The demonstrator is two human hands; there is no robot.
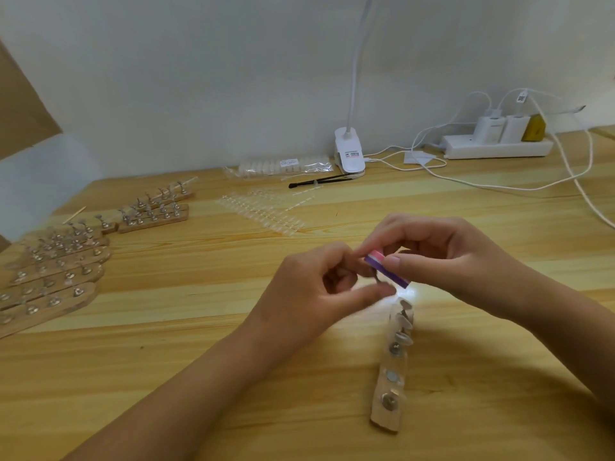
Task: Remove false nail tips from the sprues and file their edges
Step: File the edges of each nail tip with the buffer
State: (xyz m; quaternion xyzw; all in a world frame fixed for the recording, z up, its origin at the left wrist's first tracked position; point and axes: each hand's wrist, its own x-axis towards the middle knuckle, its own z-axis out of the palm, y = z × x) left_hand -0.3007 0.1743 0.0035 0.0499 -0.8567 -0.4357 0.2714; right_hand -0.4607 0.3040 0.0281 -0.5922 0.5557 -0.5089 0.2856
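Note:
My right hand [442, 257] pinches a small file block [387, 269], purple on the side and pink on top, over the middle of the wooden table [233, 344]. My left hand [319, 287] pinches something small against the file; it looks like a nail tip on a little metal stand, blurred and mostly hidden by my fingers. Just below my hands lies a wooden holder strip [391, 377] with several metal stands and magnets on it. Clear sprues of nail tips [263, 211] lie farther back on the table.
Several wooden holder strips with metal stands [56, 271] are at the left, two more [156, 211] behind them. At the back are a bag of nail tips [283, 166], a black brush [319, 181], a clip lamp [349, 154], and a power strip [499, 146] with trailing white cables.

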